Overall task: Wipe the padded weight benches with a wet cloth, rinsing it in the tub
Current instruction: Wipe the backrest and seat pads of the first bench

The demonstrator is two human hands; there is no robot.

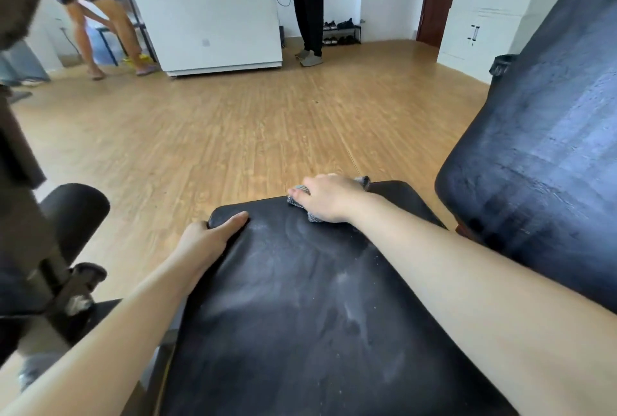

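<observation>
Black padded seat pad [300,298] of the weight bench fills the lower centre of the head view and serves as your worktop. Whitish dust streaks and swirl marks cover most of its surface, so judge this pad as only partly wiped. The near half and the right side need further passes. The black tilted backrest pad [541,155] at right also shows pale streaks and should be treated as not yet cleaned. No tub is in view, so allow for a rinse away from this position.

Your right hand [329,198] lies palm-down on the grey patterned cloth [298,201] at the far edge of the seat pad. Its fingers [295,192] bend down over the bunched cloth and press it to the pad, and their tips are hidden.

Your left hand [208,238] grips the far left corner of the seat pad. The thumb lies on top and the other fingers curl over the edge, out of sight.
</observation>
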